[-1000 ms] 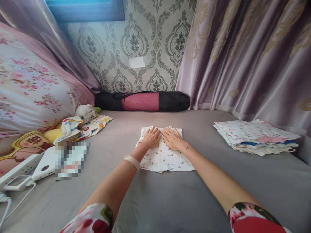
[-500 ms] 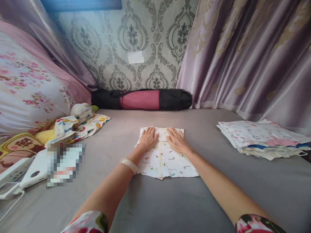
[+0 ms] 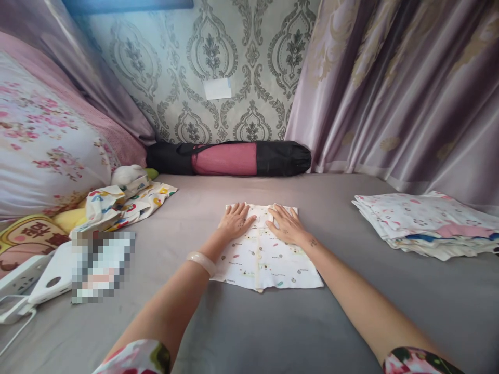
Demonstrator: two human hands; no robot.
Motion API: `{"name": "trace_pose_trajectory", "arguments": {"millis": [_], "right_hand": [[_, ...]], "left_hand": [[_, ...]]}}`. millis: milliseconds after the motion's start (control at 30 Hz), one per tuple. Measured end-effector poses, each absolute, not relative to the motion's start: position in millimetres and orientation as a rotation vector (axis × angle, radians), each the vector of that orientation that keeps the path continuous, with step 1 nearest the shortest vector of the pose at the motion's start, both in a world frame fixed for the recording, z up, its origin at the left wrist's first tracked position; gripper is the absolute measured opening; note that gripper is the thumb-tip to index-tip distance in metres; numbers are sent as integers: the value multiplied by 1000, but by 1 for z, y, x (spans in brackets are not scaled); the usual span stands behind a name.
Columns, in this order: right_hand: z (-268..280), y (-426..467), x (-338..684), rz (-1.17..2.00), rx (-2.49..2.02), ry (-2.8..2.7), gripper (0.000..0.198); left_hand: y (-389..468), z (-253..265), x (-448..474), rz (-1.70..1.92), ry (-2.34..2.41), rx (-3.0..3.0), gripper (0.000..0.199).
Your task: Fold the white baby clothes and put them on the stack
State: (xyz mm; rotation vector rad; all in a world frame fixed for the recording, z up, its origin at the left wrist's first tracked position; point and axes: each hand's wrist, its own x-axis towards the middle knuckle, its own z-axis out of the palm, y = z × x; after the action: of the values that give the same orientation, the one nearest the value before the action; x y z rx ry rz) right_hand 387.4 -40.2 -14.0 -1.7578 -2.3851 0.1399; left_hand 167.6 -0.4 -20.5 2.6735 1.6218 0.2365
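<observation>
Garment (image 3: 268,265) lies flat beneath loosely spread fingers of left hand (image 3: 234,222) and right hand (image 3: 287,227)

From where I stand, I see a wide gray bed (image 3: 234,332). In the middle lies a white top (image 3: 268,270), spread flat, with tiny pictures all over it. Along the far edge is a long roll (image 3: 224,158) — black at both ends, pink in between. On the right sits a pile of folded clothes (image 3: 424,223). On the left is a crumpled cloth (image 3: 152,201) with bright shapes — and nearer lie a blurry thing (image 3: 105,270), a white gadget (image 3: 64,267) and a power strip (image 3: 23,280).
</observation>
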Motion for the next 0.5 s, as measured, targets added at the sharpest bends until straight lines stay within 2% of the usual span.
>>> {"name": "trace_pose_trajectory", "arguments": {"millis": [267, 500], "right_hand": [[-12, -37, 388, 169, -1781, -2431, 61], [-4, -56, 384, 159, -1599, -2504, 58]], "left_hand": [[0, -17, 170, 144, 1609, 2672, 68], [-22, -8, 177, 290, 1434, 2886, 59]]}}
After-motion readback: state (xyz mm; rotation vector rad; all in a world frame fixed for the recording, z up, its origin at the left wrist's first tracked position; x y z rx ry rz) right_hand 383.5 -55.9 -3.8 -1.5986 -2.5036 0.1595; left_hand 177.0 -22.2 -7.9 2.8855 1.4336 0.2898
